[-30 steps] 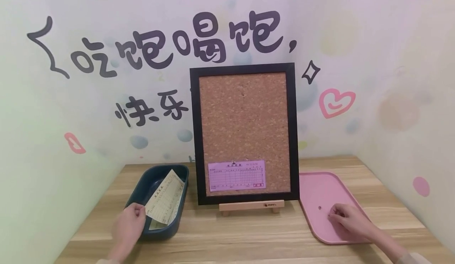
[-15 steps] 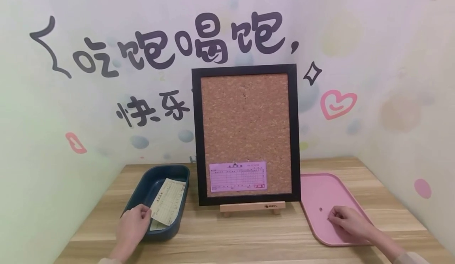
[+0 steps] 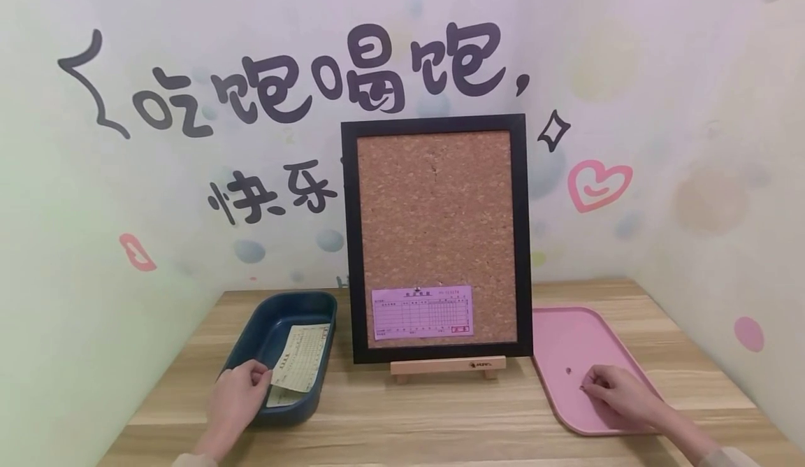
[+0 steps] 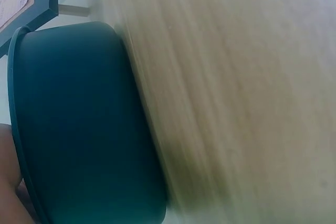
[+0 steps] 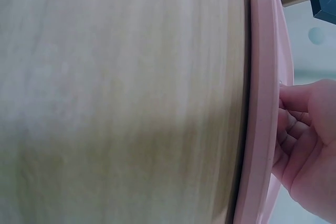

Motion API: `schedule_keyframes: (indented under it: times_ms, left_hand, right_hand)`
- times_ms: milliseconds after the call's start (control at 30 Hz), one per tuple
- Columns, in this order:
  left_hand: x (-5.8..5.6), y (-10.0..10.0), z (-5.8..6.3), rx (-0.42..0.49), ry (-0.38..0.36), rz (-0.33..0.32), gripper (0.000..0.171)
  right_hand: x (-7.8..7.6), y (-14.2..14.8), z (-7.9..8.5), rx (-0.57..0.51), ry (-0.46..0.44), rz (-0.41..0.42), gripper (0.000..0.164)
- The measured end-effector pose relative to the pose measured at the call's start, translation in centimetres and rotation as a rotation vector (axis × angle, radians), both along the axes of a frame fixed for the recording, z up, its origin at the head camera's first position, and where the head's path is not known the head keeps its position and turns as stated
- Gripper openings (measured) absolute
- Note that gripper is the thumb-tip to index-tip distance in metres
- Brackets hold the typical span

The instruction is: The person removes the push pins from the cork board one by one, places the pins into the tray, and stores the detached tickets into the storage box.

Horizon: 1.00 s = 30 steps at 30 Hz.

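My left hand [image 3: 237, 391] pinches the near left corner of a pale yellow printed slip [image 3: 300, 356] in the dark blue bin [image 3: 251, 327]. Under it, another pale slip [image 3: 286, 398] shows. In the left wrist view, the bin's outer wall [image 4: 84, 124] hides most of that hand. Over the pink tray [image 3: 560, 334] my right hand [image 3: 619, 390] is curled, thumb and finger together with a tiny dark pin at their tips. Close to these fingertips, another small dark pin [image 3: 569, 370] lies on the tray. The tray's rim partly covers my right fingers [image 5: 286, 137] in the right wrist view.
A black-framed cork board [image 3: 437, 215] stands on a small wooden easel [image 3: 448, 365] between bin and tray. A purple printed form [image 3: 423, 313] is pinned low on it. Behind the wooden table [image 3: 402, 425] is a wall [image 3: 283, 5] with large lettering.
The yellow slip has swung round and its far end has sunk lower in the bin. My left hand has shifted slightly right. The right hand stays nearly still over the tray.
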<state>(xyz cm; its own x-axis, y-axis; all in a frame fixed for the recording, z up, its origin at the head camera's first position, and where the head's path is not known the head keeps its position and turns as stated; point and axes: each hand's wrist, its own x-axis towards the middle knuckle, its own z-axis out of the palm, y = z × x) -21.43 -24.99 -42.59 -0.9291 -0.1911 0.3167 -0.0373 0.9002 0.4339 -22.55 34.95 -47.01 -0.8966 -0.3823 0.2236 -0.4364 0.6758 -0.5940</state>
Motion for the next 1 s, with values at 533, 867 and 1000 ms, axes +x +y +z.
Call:
schedule_keyframes:
  times_ms: [533, 867, 1000]
  left_hand:
    - [-0.3, 0.5, 0.4, -0.055, 0.139, -0.068, 0.016]
    - [-1.6, 3.7, 1.6, -0.111, 0.397, -0.189, 0.027]
    - [-2.3, 5.7, 2.2, -0.093, 0.399, -0.226, 0.037]
  right_hand:
    - [-0.5, 0.1, 1.2, 0.017, -0.001, 0.017, 0.008]
    - [-1.5, -0.9, 4.7, -0.031, -0.053, 0.069, 0.007]
    - [-2.6, -2.8, 7.0, 0.021, 0.008, 0.061, 0.006]
